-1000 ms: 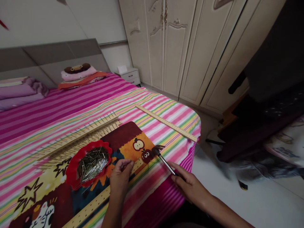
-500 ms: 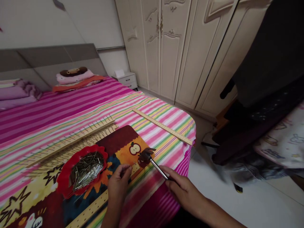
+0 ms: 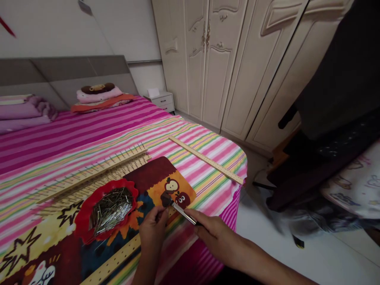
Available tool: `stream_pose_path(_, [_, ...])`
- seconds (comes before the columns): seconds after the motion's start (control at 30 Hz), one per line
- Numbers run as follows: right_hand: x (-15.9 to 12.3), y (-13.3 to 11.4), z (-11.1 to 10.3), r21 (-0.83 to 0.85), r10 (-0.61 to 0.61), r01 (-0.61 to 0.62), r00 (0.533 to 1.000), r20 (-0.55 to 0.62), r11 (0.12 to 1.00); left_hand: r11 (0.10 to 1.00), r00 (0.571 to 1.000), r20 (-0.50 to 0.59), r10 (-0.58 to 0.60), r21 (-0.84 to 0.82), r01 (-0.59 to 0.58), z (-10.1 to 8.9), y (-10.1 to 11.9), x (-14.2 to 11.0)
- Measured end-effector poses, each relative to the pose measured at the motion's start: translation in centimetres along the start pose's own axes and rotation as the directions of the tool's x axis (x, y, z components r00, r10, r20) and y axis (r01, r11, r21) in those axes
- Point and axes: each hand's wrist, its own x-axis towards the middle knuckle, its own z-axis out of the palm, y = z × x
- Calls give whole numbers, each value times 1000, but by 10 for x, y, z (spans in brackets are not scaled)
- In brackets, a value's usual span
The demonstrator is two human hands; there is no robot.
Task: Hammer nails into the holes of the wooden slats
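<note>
My right hand (image 3: 212,233) grips the dark handle of a hammer (image 3: 182,211) with a shiny metal shaft. Its dark head is just above the fingertips of my left hand (image 3: 154,225). Those fingers are pinched together over a pale wooden strip with holes (image 3: 114,261); whatever they hold is hidden. The strip lies along the front of a colourful board (image 3: 148,174) printed with apples and leaves. To the left of my left hand, a red scalloped bowl (image 3: 81,211) sits on the board, full of loose nails (image 3: 114,209).
Wooden strips studded with upright nails (image 3: 97,172) lie behind the bowl. Another holed strip (image 3: 208,160) rests on the striped bedspread (image 3: 190,128) near the bed's right edge. Folded bedding (image 3: 102,97) lies by the headboard. Dark clothes (image 3: 323,118) hang at right.
The hammer head has swung left and down, from over the printed apple to beside my left fingertips. My left hand keeps its pinch. The view has shifted slightly.
</note>
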Motion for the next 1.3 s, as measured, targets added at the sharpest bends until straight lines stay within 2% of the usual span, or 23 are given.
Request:
stream_pose_path(0.27, [-3, -22, -8, 5, -73, 73, 997, 14, 997, 999, 1000, -5, -29, -16, 28, 1, 6, -1])
stream_pose_path(0.4, [-4, -21, -9, 9, -49, 49, 998, 29, 999, 1000, 1000, -8, -15, -15, 15, 0, 6, -2])
stream_pose_path(0.5, [-5, -16, -9, 55, -45, 46, 999, -28, 997, 1000, 1000, -15, -6, 4, 6, 0, 8, -2])
stream_pose_path(0.63, [-10, -2, -8, 94, 37, -25, 991, -127, 995, 1000, 999, -42, 12, -16, -13, 3, 10, -4])
stream_pose_path(0.73, [-16, 9, -8, 186, 149, -118, 975, -165, 975, 998, 1000, -2, 3, -64, -3, 0, 11, -6])
stream_pose_path(0.8, [-21, 13, -9, 249, 215, -169, 962, -169, 954, 998, 1000, -6, 11, -58, -12, -11, 12, -5])
stream_pose_path(0.87, [-26, 17, -10, 289, 273, -215, 945, -182, 933, 998, 993, -100, 60, 14, -59, -34, 12, 1])
stream_pose_path(0.93, [-29, 22, -12, 305, 315, -247, 928, -198, 920, 981, 965, -231, 126, 171, -87, -62, 12, 11])
stream_pose_path(1.0, [-30, 30, -14, 307, 325, -251, 921, -216, 918, 924, 946, -291, 142, 383, -21, -89, 11, 25])
stream_pose_path(1.1, [-28, 41, -14, 285, 292, -218, 923, -249, 933, 794, 974, -215, 77, 604, 71, -113, 6, 45])
stream_pose_path(1.2, [-27, 48, -13, 260, 260, -190, 927, -270, 947, 725, 994, -105, -34, 682, 96, -114, 3, 58])
stream_pose_path(1.3, [-27, 49, -12, 242, 240, -174, 930, -279, 955, 712, 994, -78, -72, 695, 106, -110, 3, 63])
